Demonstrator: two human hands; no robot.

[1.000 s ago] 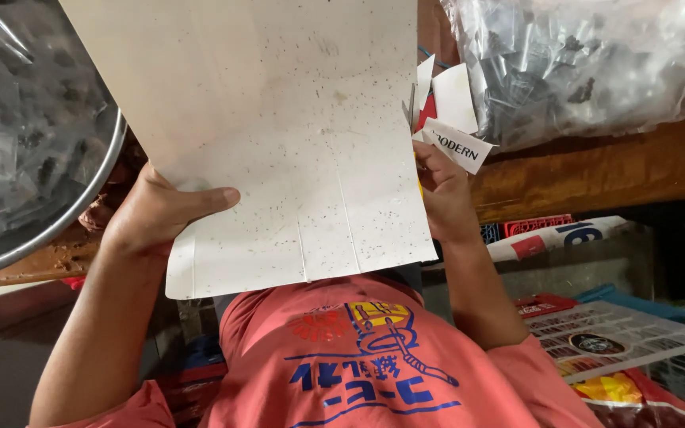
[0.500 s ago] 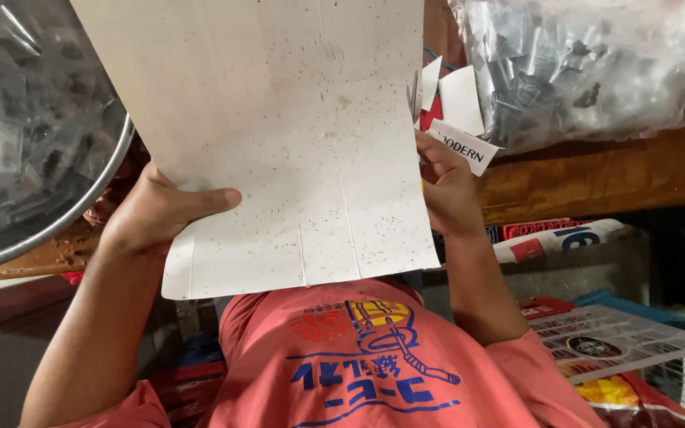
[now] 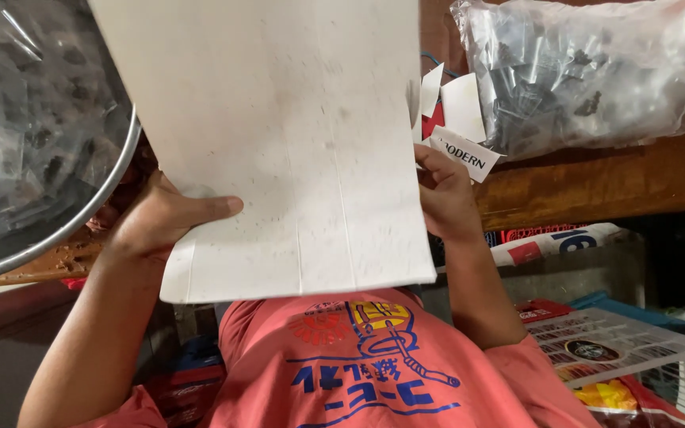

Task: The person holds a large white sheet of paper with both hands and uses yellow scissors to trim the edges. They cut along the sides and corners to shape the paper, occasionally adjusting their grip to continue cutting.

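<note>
While the left hand [image 3: 160, 222] grips the white card sheet [image 3: 279, 143] upright before the chest, the right hand [image 3: 445, 194] apparently pinches its far edge; nothing looks folded further yet.

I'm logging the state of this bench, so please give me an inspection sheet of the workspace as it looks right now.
Surface: worn brown wooden bench, edge visible at right.
Job's things: large flat white card sheet, lightly speckled, with fold creases, held up in front of the camera.
Clutter: clear plastic bag of small metal parts; metal bowl lined with plastic; white paper tags by the sheet's right edge.
Grippers: left hand grips the sheet's left edge, thumb on its face; right hand at its right edge.
Cables: nothing seen.
Surroundings: printed packets and white plastic basket below the bench.
</note>
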